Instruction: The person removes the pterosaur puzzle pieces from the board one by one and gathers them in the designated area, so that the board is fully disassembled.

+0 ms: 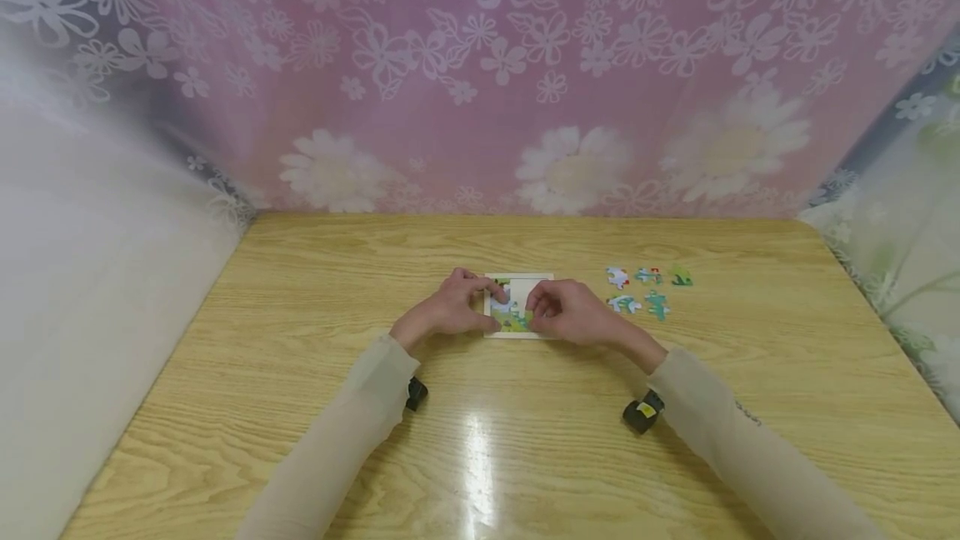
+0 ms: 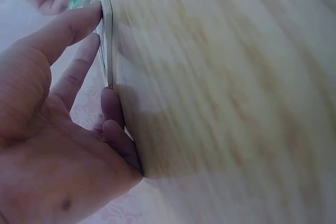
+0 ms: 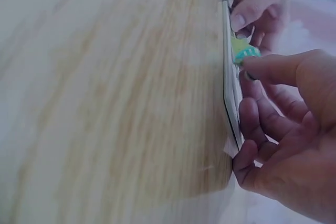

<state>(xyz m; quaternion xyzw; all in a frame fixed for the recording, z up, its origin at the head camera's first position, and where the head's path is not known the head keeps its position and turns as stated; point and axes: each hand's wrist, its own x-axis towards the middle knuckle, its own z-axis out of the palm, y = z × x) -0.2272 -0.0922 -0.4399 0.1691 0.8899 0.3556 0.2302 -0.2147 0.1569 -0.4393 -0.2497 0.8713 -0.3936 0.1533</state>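
A small jigsaw puzzle board (image 1: pixel 519 336) with a pale frame lies on the table, with joined pieces along its left and lower parts and a bare white area at the upper right. My left hand (image 1: pixel 453 307) rests at the board's left side, thumb and forefinger touching the puzzle and other fingers against the frame's edge. Between thumb and fingertips, my right hand (image 1: pixel 573 312) pinches a green and teal puzzle piece (image 3: pixel 245 52), tilted up from the board's lower right. The fingers partly cover the board.
Several loose puzzle pieces (image 1: pixel 657 305) lie in two rows to the right of the board. The wooden table (image 1: pixel 337 257) meets a pink flowered cloth (image 1: pixel 465 132) at the back. Black wrist devices (image 1: pixel 642 412) sit under both sleeves.
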